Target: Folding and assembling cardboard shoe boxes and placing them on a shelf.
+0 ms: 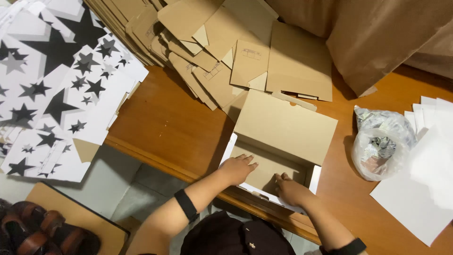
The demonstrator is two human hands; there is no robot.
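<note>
The wooden tabletop (165, 123) carries everything. At its far edge lies a fanned heap of flat cardboard blanks (212, 52), and over the far left corner hang white sheets printed with black stars (61, 80). White paper sheets (424, 179) lie at the right edge, with a knotted clear plastic bag (380, 146) just beside them.

At the near edge sits an open cardboard box (281, 141), lid tilted back. Both hands are inside it. The left hand (237, 168) lies flat, fingers spread on the floor of the box; the right hand (290, 189) presses down near the front wall, fingers curled, holding nothing (as far as shows).

This looks like the shaping step: seating the box's floor and walls. The next move probably calls for firm pressure along the front wall so the folds lock.
</note>
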